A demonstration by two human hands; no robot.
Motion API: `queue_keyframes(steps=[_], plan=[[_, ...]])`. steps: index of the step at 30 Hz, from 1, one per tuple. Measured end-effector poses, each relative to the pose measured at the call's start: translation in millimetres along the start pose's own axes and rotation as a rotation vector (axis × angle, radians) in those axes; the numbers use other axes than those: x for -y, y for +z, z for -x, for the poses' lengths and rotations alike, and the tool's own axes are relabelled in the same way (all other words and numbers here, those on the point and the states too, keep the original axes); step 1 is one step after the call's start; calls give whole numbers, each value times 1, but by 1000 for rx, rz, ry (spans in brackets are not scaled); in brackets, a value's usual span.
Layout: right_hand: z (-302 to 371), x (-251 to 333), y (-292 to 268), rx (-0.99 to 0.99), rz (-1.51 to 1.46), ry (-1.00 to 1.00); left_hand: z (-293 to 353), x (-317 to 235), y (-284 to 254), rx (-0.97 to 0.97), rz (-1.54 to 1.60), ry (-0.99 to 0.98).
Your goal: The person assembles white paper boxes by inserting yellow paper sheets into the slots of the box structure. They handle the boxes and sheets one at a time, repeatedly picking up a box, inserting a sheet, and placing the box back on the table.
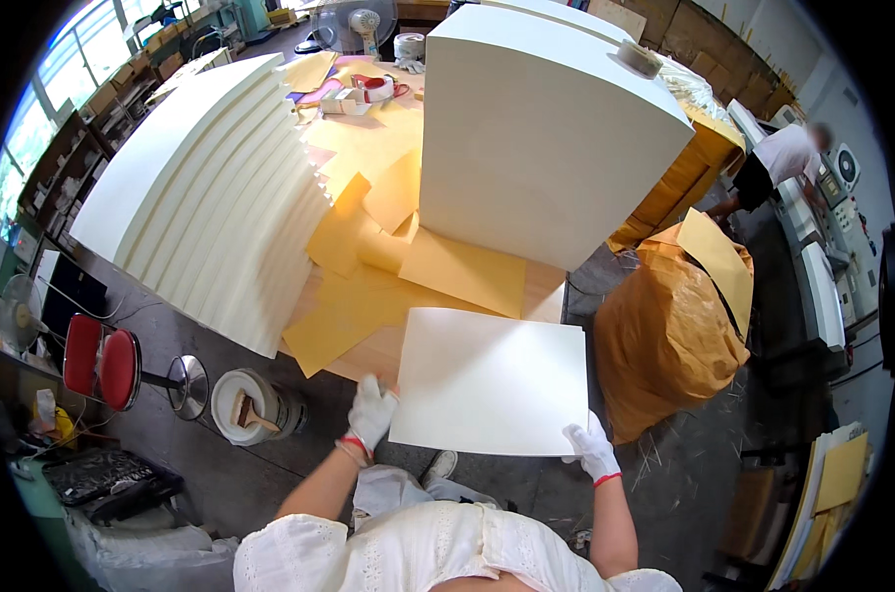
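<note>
A large white sheet (492,380), perhaps a thin stack, is held nearly level in front of me, over the table's near edge. My right hand (591,449), in a white glove with a red cuff, grips its lower right corner. At the left edge of the sheet is my left hand (371,412), gloved the same way. Its fingers are curled against that edge, and their tips are partly hidden. Just beyond the sheet, yellow sheets (465,271) lie scattered on the wooden table (368,360). A tall white stack (536,138) stands behind them.
Several staggered white stacks (211,207) fill the table's left side. A tape roll (640,59) rests on the tall stack. To the right stands a bulging orange sack (669,335). A bucket with a brush (245,407) and a red stool (122,368) are at left. Another person (787,158) works at far right.
</note>
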State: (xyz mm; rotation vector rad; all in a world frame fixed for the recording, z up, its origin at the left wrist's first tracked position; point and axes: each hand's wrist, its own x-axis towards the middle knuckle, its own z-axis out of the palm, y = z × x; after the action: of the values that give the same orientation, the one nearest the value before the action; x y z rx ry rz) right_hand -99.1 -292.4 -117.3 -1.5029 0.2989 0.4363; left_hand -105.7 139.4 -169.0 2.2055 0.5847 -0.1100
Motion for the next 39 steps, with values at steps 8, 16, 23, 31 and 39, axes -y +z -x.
queue_keyframes(steps=[8, 16, 23, 31, 39], plan=[[-13, -44, -37, 3, -303, 242, -15, -42, -26, 740, 985, -320], [1, -38, -19, 36, -64, -30, -11, -66, -21, 316, -4, 211], [33, -36, 11, 10, -59, -190, 84, -95, -115, 187, 53, 384], [7, 150, 109, 137, 137, -789, 110, -76, -226, -185, 515, 640], [-76, 447, 321, 308, 172, -1137, 74, -141, -382, -492, 1039, 846]])
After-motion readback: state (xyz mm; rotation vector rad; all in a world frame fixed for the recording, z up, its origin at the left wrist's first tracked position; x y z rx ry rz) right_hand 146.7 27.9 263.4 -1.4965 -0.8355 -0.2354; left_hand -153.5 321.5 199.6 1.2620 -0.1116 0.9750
